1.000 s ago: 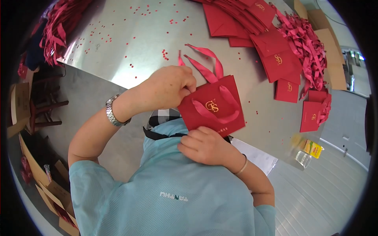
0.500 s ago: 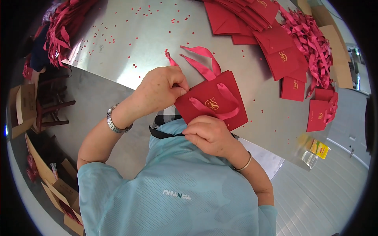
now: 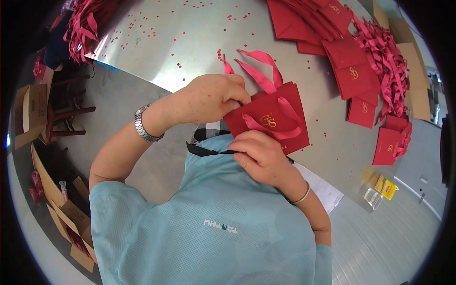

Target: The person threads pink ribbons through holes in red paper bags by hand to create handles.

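Observation:
A small red paper gift bag [image 3: 295, 124] with a gold emblem lies tilted at the table's near edge. A pink ribbon handle [image 3: 285, 134] loops across its front. Another pink ribbon [image 3: 259, 71] stretches from its far side over the table. My right hand [image 3: 262, 157] grips the bag's near edge, thumb and fingers closed. At the bag's left edge, my left hand [image 3: 211, 99] is closed with curled fingertips at the opening; what they pinch is hidden. A pink ribbon end [image 3: 228, 67] sticks out just beyond its knuckles.
Overlapping red bags [image 3: 352, 71] and a heap of pink ribbons [image 3: 384, 66] cover the far right. A glass [image 3: 373, 198] and a yellow packet [image 3: 385, 186] stand at the right edge. Red paper dots [image 3: 179, 65] litter the metal table. Ribbons [image 3: 85, 26] hang far left.
My left hand has turned and curled its fingers in at the bag's opening, where it pinched the edge before. The whole view has shifted slightly; the right hand keeps its grip.

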### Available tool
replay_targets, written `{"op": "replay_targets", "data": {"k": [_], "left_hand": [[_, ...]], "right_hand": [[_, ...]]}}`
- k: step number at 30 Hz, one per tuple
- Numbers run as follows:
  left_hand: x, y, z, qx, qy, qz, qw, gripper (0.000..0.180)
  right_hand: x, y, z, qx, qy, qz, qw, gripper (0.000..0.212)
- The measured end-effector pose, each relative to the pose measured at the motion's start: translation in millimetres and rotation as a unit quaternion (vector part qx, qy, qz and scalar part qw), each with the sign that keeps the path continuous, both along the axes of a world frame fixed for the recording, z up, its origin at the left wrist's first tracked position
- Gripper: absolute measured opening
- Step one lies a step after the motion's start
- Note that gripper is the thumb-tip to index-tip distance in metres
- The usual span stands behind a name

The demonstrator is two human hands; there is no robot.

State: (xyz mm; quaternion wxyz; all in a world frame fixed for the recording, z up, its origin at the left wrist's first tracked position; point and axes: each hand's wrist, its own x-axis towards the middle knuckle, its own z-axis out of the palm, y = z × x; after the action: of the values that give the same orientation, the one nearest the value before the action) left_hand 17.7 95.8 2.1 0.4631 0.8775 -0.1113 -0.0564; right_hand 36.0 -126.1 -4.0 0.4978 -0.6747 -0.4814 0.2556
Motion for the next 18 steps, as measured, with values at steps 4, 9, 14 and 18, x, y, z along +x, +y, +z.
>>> {"op": "replay_targets", "data": {"k": [4,9,14,18], "left_hand": [[-1,3,5,-0.002,0.007,-0.019,1.0,0.009],[-1,1,11,0.009,-0.008,-0.018,1.0,0.008],[0,-4,7,-0.026,-0.016,0.01,0.999,0.008],[5,6,-9,-0.03,-0.023,0.102,0.994,0.007]], "right_hand": [[-13,1,20,-0.063,-0.018,-0.014,0.998,0.019],[29,23,49,-0.049,-0.306,-0.122,0.943,0.016],[44,25,50,-0.173,-0.263,-0.077,0.946,0.013],[53,11,57,-0.191,-0.188,-0.05,0.962,0.012]]}}
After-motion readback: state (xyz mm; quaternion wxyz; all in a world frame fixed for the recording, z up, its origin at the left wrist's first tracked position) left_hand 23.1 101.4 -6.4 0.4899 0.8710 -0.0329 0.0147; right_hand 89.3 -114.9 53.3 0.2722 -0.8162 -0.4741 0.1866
